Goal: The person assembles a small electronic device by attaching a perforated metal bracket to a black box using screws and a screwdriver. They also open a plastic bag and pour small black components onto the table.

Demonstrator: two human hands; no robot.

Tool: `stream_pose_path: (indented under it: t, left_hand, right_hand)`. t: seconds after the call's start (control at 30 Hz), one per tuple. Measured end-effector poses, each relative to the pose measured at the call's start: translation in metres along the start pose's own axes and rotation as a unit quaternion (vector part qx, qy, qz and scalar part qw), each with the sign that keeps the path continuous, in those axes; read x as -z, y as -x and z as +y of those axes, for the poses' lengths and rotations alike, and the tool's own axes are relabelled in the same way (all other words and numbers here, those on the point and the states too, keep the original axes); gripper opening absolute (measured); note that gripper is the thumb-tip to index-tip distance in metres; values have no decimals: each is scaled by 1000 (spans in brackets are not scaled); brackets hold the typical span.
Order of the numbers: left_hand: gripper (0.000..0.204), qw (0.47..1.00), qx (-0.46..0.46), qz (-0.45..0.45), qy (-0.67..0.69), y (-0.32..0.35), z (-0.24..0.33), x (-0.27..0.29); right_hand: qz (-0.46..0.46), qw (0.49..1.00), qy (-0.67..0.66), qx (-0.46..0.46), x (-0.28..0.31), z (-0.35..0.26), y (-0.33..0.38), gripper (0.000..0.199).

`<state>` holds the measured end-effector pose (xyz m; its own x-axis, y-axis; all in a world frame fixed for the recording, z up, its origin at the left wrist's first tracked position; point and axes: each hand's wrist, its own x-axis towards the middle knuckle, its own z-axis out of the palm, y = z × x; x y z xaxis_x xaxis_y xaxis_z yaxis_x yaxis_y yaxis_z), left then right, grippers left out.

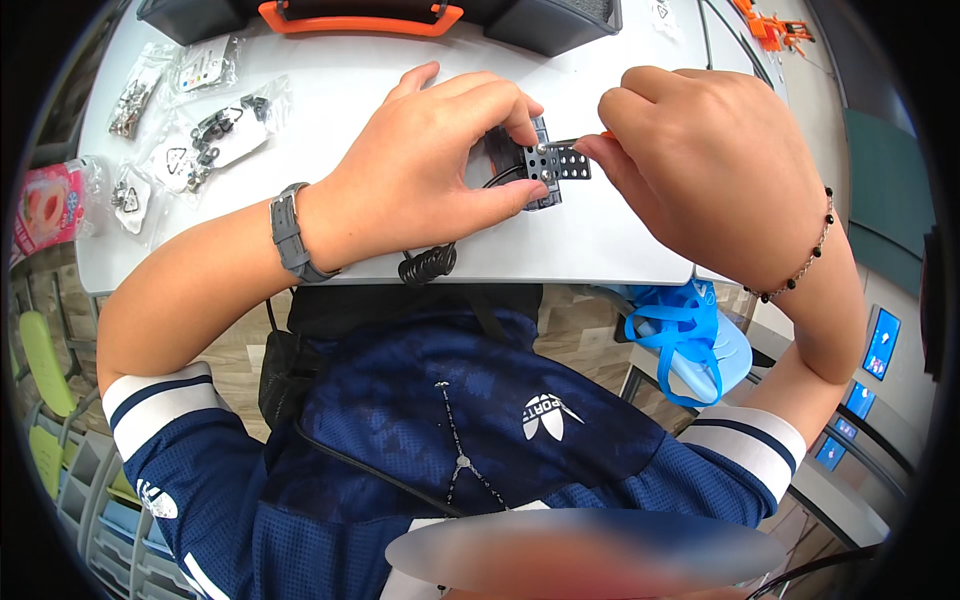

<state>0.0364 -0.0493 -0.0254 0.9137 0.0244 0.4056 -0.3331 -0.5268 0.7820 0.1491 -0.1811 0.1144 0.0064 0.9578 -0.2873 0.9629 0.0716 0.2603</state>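
Observation:
My left hand [415, 165] grips a dark block-shaped motor [546, 196] at the table's front half, thumb on the near side and fingers on the far side. A black perforated metal bracket [573, 164] lies against the block, with silver screw heads showing on it. My right hand [710, 165] is closed round a screwdriver [582, 141], whose handle is mostly hidden, with a bit of orange showing. Its thin shaft points left, its tip at the upper screw head. A black cable [503, 176] runs from the block to a coiled bundle [428, 265] at the table edge.
Clear bags of small hardware [205, 150] lie on the white table [330, 115] to the left, beside a pink packet [48, 205]. A dark case with an orange handle [360, 20] stands at the back. Below the table's right side hangs a blue bag [690, 345].

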Motion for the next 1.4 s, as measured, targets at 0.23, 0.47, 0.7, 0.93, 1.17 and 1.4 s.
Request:
stream_pose_path:
  t: [0.23, 0.47, 0.7, 0.93, 1.17, 1.4]
  left_hand:
    - [28, 1000, -9, 3, -7, 0, 2, 1]
    - [27, 1000, -14, 13, -21, 1, 0, 0]
    - [27, 1000, -11, 10, -14, 1, -1, 1]
    - [27, 1000, -11, 4, -13, 1, 0, 2]
    - [26, 1000, -12, -6, -16, 0, 0, 2]
    - [22, 1000, -6, -6, -16, 0, 1, 2]
  right_hand:
    - [15, 996, -92, -6, -1, 3, 3, 20]
    - [18, 994, -106, 8, -1, 5, 4, 20]
    - [7, 995, -104, -5, 3, 3, 9, 19]
    - [13, 990, -142, 8, -1, 0, 13, 20]
    - [5, 993, -121, 3, 0, -3, 14, 21]
    - [37, 995, -92, -3, -1, -13, 14, 22]
